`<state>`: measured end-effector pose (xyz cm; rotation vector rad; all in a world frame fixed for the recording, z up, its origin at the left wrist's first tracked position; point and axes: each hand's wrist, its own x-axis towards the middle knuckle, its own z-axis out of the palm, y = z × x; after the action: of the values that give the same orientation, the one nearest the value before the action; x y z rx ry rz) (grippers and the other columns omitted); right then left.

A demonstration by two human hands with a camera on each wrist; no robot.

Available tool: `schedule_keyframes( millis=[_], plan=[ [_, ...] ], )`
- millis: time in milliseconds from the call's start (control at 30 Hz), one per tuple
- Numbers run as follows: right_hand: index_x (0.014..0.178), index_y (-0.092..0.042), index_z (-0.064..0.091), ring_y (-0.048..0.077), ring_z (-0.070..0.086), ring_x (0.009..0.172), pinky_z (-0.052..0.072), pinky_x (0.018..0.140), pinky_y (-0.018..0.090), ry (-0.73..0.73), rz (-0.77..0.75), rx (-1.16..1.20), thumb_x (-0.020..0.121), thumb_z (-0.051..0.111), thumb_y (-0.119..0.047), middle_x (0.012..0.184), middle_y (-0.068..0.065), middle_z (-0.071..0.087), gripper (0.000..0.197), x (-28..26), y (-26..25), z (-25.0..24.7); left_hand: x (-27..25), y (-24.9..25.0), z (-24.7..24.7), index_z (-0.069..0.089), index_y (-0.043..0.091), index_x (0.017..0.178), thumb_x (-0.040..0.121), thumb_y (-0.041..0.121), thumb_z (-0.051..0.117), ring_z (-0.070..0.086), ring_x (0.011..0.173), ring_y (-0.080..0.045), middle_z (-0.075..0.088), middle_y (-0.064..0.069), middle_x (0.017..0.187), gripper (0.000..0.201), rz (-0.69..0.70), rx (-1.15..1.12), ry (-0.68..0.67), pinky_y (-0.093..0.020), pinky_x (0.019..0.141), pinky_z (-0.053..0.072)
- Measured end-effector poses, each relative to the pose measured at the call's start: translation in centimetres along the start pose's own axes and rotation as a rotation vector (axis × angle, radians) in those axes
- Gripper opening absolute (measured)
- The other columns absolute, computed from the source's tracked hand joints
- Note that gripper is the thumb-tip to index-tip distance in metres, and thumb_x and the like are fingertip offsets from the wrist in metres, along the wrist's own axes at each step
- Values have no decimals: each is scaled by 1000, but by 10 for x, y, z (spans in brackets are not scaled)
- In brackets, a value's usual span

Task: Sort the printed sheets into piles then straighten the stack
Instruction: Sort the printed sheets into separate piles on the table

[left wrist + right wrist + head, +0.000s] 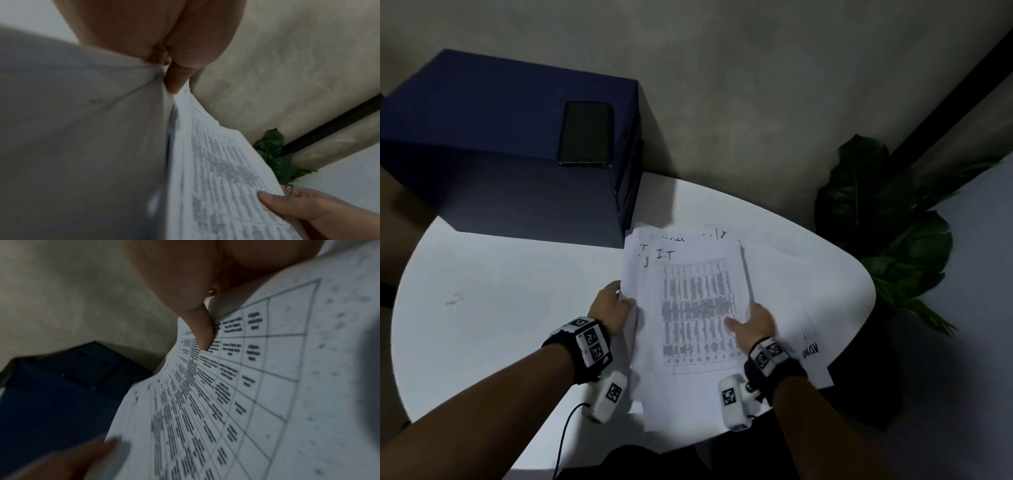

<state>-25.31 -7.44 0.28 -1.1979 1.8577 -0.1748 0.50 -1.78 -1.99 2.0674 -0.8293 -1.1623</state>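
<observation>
A stack of printed sheets (pixel 695 308), a dense table on its top page, is held a little above the white table (pixel 500 308). My left hand (pixel 619 298) grips its left edge, thumb on top. My right hand (pixel 750 318) grips its right edge, thumb lying on the print. The sheets are fanned unevenly at the far end. In the left wrist view my thumb (pixel 176 78) pinches the stack (pixel 222 170), and the right hand (pixel 298 209) holds the opposite side. The right wrist view has the right thumb (pixel 202 332) pressing on the printed grid (pixel 236 386).
More loose sheets (pixel 811 349) with handwriting lie under and to the right of the stack, reaching the table's edge. A dark blue box (pixel 500 144) with a phone (pixel 585 133) on top stands at the back left. A leafy plant (pixel 887 212) stands off the right.
</observation>
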Motion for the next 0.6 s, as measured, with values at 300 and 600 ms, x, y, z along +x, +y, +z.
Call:
schedule_keyframes(
  millis=[300, 600],
  plan=[
    [142, -12, 31, 37, 35, 129, 36, 105, 54, 404, 344, -147, 79, 67, -51, 144, 13, 34, 82, 27, 34, -35, 6, 1, 1, 55, 19, 112, 85, 9, 73, 69, 84, -32, 69, -11, 98, 34, -5, -28, -40, -51, 77, 60],
    [113, -3, 62, 30, 63, 105, 43, 83, 24, 296, -10, 30, 88, 62, -5, 116, 15, 66, 25, 49, 38, -41, 3, 10, -37, 60, 5, 124, 86, -6, 68, 71, 82, -8, 72, 2, 100, 40, 194, -216, -65, -34, 81, 58]
  ],
)
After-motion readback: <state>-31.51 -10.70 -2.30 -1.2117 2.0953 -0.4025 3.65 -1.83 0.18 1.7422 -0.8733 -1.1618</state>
